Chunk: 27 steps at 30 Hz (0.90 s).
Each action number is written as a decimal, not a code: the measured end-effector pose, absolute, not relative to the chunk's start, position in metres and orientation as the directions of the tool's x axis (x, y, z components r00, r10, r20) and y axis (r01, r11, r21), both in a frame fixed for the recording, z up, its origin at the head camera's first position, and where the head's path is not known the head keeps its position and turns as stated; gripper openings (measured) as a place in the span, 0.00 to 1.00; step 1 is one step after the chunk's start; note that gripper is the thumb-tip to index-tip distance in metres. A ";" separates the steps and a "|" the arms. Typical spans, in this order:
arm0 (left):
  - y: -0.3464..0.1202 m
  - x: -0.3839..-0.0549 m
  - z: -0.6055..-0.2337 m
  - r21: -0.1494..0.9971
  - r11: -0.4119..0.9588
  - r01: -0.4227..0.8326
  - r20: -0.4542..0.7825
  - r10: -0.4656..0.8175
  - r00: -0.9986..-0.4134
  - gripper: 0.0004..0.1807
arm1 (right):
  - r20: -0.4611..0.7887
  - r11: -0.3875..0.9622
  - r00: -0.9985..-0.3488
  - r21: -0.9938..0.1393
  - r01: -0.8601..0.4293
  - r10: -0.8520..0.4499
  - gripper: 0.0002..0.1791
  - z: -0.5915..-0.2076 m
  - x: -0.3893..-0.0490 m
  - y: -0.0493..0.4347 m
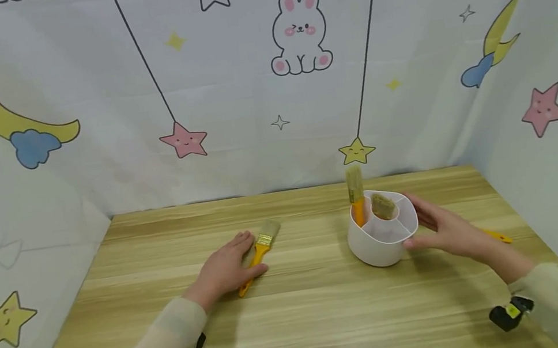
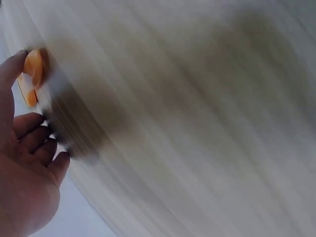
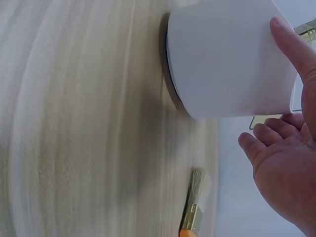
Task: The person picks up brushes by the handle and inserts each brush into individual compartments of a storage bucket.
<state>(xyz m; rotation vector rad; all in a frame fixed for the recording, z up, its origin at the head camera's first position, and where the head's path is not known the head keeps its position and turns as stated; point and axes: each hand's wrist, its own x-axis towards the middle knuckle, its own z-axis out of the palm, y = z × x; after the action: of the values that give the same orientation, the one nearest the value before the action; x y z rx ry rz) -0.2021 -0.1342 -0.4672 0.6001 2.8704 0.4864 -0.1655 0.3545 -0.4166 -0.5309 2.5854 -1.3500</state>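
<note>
My left hand rests beside a paintbrush lying on the wooden table. Its thumb crosses the orange handle, while the other fingers lie on the brush's left, loosely bent. At the right, my right hand holds a white divided organizer by its side. The thumb presses the outer wall near the rim; the fingers reach round the far side. One paintbrush stands bristles up in the organizer's left compartment. Another brush shows its bristles in the round middle compartment.
Another orange-handled paintbrush lies on the table right of the organizer, partly hidden by my right forearm in the head view. A white cloth printed with stars and a rabbit hangs behind the wooden table and along both sides.
</note>
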 end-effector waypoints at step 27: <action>-0.140 -0.205 -0.468 0.451 0.752 0.481 0.028 0.527 -0.850 0.31 | 0.075 0.441 -0.929 -0.864 -0.243 -0.363 0.58 -0.430 -0.155 0.348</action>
<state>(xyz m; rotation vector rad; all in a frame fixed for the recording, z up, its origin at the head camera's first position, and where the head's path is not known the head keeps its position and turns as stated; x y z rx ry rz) -0.2051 -0.1403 -0.4677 0.8202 2.8452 0.6904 -0.1548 0.3476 -0.4304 -0.5415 2.5620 -1.5048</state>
